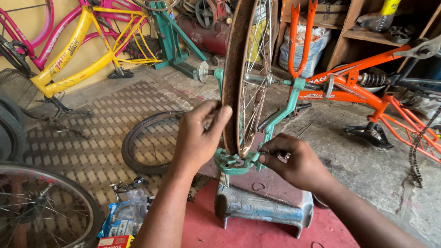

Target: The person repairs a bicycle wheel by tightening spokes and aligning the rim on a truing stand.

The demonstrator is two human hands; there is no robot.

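Head view: the rusty wheel rim point(235, 78) stands upright on edge in the green truing stand point(239, 161), its plane running away from the person. The left hand point(200, 135) pinches the rim's left side; the right hand point(294, 160), just right of the rim, is closed on a small dark tool point(281, 155).

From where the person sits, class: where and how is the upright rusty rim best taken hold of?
Grip the rim on its bare outer edge, coming from the left, as the left hand does. It stands on edge in the green stand, and spokes fill its inside, so that edge likely offers the freest hold.
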